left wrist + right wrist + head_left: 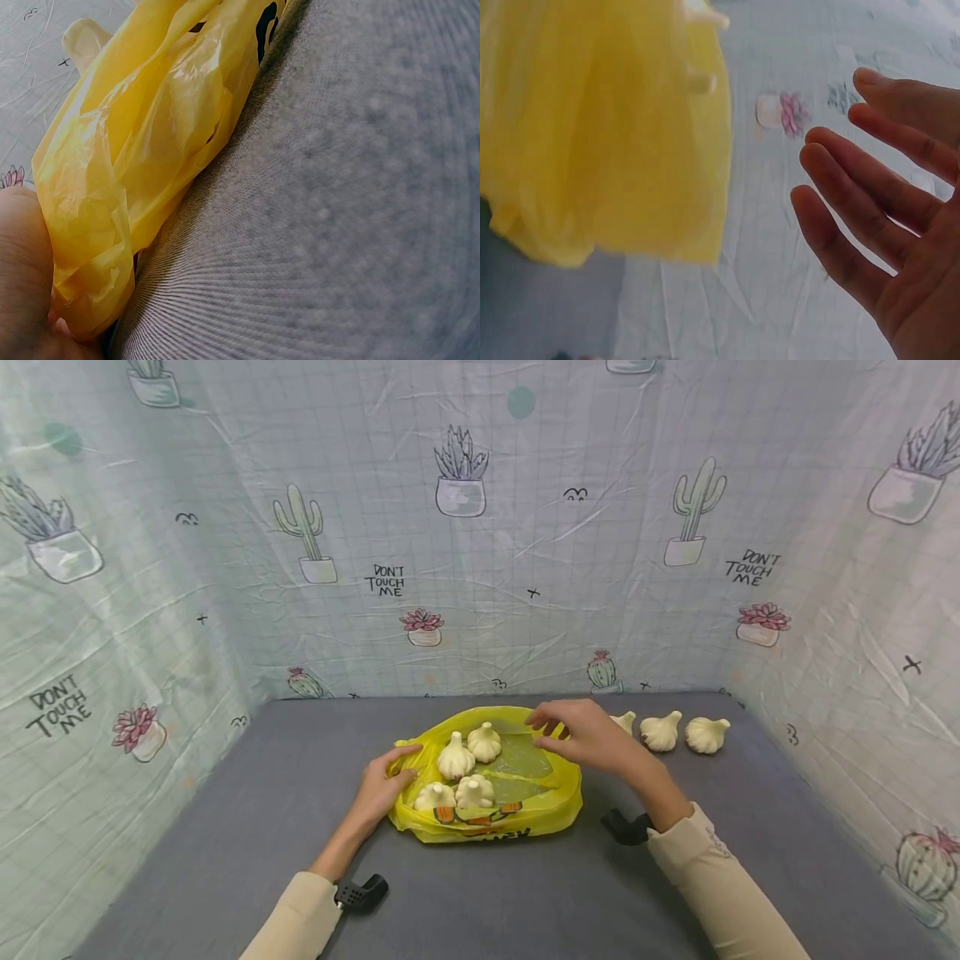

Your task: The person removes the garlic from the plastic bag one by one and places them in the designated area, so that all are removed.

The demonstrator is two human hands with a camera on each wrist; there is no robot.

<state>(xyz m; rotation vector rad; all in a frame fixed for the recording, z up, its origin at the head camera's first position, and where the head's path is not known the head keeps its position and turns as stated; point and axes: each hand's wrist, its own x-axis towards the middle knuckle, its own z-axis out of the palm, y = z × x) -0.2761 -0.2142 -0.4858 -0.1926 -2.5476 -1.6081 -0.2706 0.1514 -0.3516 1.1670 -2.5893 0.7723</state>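
Note:
A yellow plastic bag (561, 810) lies with its mouth spread wide on the grey table. Inside it sit several garlic bulbs (455, 758), grouped toward the left. My left hand (378, 789) holds the bag's left rim between thumb and fingers; in the left wrist view the crumpled yellow plastic (94, 277) runs into that hand. Above the bag's right side hovers my right hand (588, 737), holding nothing. Its fingers (847, 214) are spread and relaxed in the right wrist view, apart from the bag. Bulb stems (701, 81) poke up past the bag's edge there.
Right of the bag, three more garlic bulbs stand in a row: one partly hidden behind the right hand (624, 722), a middle bulb (661, 732) and an outer bulb (707, 735). A cactus-print sheet (525, 568) encloses the grey table (247, 827) at the back and sides.

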